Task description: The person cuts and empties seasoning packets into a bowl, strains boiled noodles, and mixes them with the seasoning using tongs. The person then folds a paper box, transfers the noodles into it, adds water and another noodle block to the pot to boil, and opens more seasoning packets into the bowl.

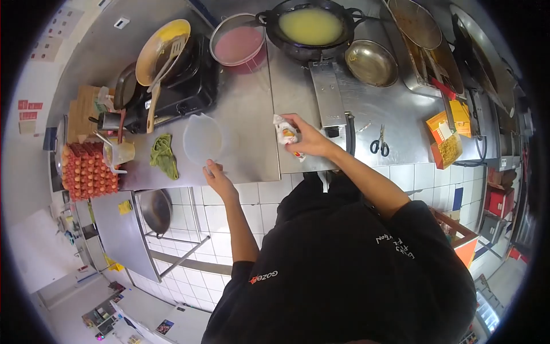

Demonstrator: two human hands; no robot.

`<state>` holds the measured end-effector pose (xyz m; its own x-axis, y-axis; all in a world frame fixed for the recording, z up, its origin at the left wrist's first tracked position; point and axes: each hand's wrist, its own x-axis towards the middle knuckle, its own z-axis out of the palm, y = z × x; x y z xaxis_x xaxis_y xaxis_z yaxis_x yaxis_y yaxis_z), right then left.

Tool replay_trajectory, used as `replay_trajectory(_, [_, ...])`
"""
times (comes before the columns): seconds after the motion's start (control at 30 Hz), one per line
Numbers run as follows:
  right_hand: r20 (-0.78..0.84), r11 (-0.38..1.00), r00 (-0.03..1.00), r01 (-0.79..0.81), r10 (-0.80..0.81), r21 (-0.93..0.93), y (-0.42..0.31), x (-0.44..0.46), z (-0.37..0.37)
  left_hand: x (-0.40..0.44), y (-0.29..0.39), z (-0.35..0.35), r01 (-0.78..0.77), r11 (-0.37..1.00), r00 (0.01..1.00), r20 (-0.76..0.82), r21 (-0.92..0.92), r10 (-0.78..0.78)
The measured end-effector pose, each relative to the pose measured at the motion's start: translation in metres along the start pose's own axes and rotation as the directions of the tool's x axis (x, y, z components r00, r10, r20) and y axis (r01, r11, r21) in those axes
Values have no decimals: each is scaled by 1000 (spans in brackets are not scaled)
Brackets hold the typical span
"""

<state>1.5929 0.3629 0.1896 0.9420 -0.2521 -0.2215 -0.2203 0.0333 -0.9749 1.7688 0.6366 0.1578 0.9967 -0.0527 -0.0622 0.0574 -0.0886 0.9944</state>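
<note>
near the front of the steel counter (252, 114), we see the right hand (309, 140) clamped on a white packet (285, 135), its grip probably steadying the soft wrapping; we cannot tell whether the packet touches the steel. to its left, the left hand (221, 182) meets the near edge of a clear jug (201, 139), presumably for support; whether the fingers close on it we cannot tell. at the far side, a strainer (238, 45) sits over a pink tub (252, 66), whose rim likely bears it. at far left, a spatula (172, 54) rests in a pan (150, 46), we judge to keep its blade off the counter. to the right, scissors (379, 144) lie with loops nearward, seemingly for easy reach.
</note>
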Motion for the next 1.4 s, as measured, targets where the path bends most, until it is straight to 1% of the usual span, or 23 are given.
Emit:
replay_trajectory(0.07, [-76,967,996,-29,49,253,-4,-8,0,13,-8,0,-12,998,998,58,-61,15])
replay_trajectory(0.1, [18,854,996,-84,87,514,-6,-10,0,16,2,5,30,999,1000,8,-19,-30])
replay_trajectory(0.13, [18,855,995,-89,94,510,-8,-15,1,16,8,8,72,997,996,-44,23,-71])
replay_trajectory(0.17, [5,739,988,-118,153,663,-10,-20,4,11,6,8,76,997,996,-43,19,-75])
replay_trajectory(0.2, [1,594,977,-129,211,794,-18,-25,7,2,3,8,-53,997,976,-206,62,64])
replay_trajectory(0.23, [10,604,974,-149,227,783,-14,-27,7,-7,6,12,-177,977,913,-351,121,209])
replay_trajectory(0.3, [-14,659,985,-103,170,745,-4,-35,15,-51,16,24,-296,900,953,34,319,301])
replay_trajectory(0.33, [-71,700,983,-69,169,710,7,-40,25,-71,15,40,-321,931,908,336,175,250])
replay_trajectory(0.37, [-167,900,981,-17,100,436,11,-46,32,-95,29,61,-259,960,860,478,103,180])
replay_trajectory(0.4, [-235,965,972,66,-5,252,14,-51,44,-119,43,82,-174,983,787,607,55,105])
replay_trajectory(0.47, [-314,932,949,146,-37,333,-20,-66,62,-137,74,101,-61,995,786,618,80,-2])
replay_trajectory(0.5, [-254,962,965,8,65,273,-24,-74,51,-137,75,103,-9,996,802,596,84,-43])
replay_trajectory(0.53, [-268,963,962,20,55,268,-27,-78,44,-136,76,103,46,995,814,574,87,-87])
replay_trajectory(0.6, [-115,768,978,-61,173,638,-31,-87,37,-123,58,96,12,1000,798,603,28,-26])
replay_trajectory(0.67, [-85,835,987,-68,136,546,-30,-97,27,-114,58,91,3,995,619,781,103,-83])
replay_trajectory(0.73, [49,787,974,-208,221,581,-26,-105,19,-111,67,91,66,996,558,825,66,-92])
replay_trajectory(0.8, [60,734,967,-228,249,640,-18,-113,12,-109,70,90,-81,993,424,905,88,-45])
replay_trajectory(0.9, [131,469,952,-253,278,846,-15,-128,9,-107,75,98,-222,975,321,945,17,57])
replay_trajectory(1.03, [92,562,965,-219,247,798,-33,-142,1,-103,88,108,-360,931,127,985,-60,113])
replay_trajectory(1.07, [86,559,965,-214,247,801,-28,-146,0,-105,88,110,-360,931,120,986,-61,111])
replay_trajectory(1.13, [-69,765,970,-139,233,629,-20,-155,-4,-109,89,115,-363,931,66,995,-40,68])
replay_trajectory(1.23, [-200,880,960,-83,197,467,-33,-172,-7,-122,81,122,-332,941,114,988,-63,106])
replay_trajectory(1.4, [-251,878,947,-62,203,474,-41,-205,-14,-152,85,135,-278,960,86,995,-26,52])
